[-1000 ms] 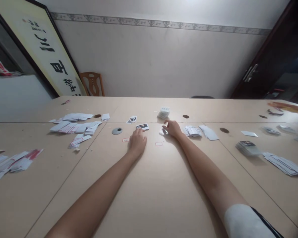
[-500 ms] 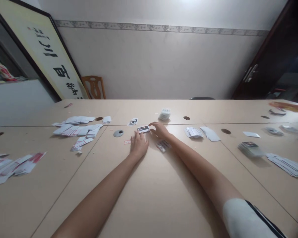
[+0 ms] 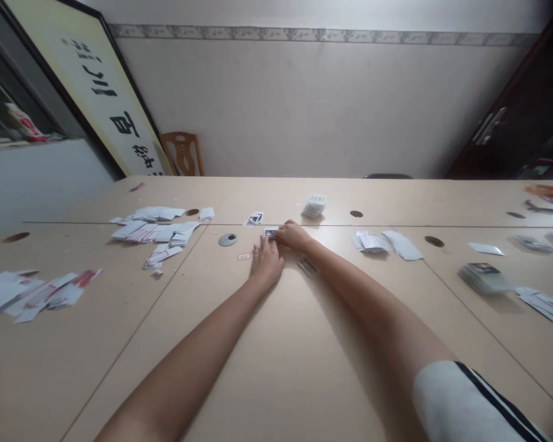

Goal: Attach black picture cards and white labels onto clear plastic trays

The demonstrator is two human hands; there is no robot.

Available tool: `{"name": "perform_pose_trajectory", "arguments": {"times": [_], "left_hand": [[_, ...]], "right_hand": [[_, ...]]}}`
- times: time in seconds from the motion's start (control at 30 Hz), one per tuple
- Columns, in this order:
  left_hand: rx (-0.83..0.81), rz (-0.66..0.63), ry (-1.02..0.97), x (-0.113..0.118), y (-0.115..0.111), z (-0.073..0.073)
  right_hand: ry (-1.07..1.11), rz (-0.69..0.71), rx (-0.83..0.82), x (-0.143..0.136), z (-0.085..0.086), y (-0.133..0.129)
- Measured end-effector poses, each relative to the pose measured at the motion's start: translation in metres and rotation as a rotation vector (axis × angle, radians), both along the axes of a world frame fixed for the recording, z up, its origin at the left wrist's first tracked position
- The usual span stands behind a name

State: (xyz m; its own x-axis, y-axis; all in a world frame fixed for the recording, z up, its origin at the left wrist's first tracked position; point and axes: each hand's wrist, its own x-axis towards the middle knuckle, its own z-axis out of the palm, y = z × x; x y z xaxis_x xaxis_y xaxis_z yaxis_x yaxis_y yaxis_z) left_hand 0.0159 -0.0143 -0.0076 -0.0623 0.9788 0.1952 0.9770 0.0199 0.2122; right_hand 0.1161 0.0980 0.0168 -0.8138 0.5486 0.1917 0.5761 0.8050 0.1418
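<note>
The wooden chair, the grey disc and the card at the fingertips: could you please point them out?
Wooden chair point(image 3: 184, 153), head view: on its backrest.
Grey disc point(image 3: 224, 240), head view: left of its hole.
Card point(image 3: 271, 232), head view: on its printed face.

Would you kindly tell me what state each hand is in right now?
Left hand: open, fingers outstretched to the near edge of the dark-faced card.
Right hand: fingers curled at the card's right end; whether they grip it cannot be told.

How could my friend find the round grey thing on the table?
Find the long pale table before the wall. Look left of the left hand, past the small red-edged label. It's the flat grey disc with a dark hole; other table holes have no grey ring.
</note>
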Motion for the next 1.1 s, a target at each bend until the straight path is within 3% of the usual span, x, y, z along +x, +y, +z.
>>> {"name": "perform_pose_trajectory", "arguments": {"times": [0.3, 0.5, 0.7, 0.8, 0.93, 1.03, 1.1], "left_hand": [[0.154, -0.026, -0.042, -0.002, 0.000, 0.000], [0.294, -0.177, -0.042, 0.001, -0.003, 0.006], [0.308, -0.419, 0.104, 0.010, -0.010, 0.011], [0.331, -0.480, 0.169, 0.014, -0.014, 0.014], [0.353, -0.507, 0.236, 0.016, -0.017, 0.017], [0.323, -0.557, 0.240, 0.014, -0.017, 0.016], [0.299, -0.589, 0.230, 0.014, -0.017, 0.016]], "right_hand": [[0.136, -0.125, -0.006, 0.007, 0.011, -0.004], [0.484, -0.206, 0.011, 0.036, 0.014, -0.030], [0.667, -0.116, -0.004, 0.077, 0.003, -0.066], [1.016, -0.147, -0.133, 0.086, -0.005, -0.085], [1.517, -0.334, -0.494, 0.088, -0.014, -0.095], [1.618, -0.320, -0.760, 0.087, -0.021, -0.091], [1.639, -0.282, -0.848, 0.088, -0.023, -0.087]]}}
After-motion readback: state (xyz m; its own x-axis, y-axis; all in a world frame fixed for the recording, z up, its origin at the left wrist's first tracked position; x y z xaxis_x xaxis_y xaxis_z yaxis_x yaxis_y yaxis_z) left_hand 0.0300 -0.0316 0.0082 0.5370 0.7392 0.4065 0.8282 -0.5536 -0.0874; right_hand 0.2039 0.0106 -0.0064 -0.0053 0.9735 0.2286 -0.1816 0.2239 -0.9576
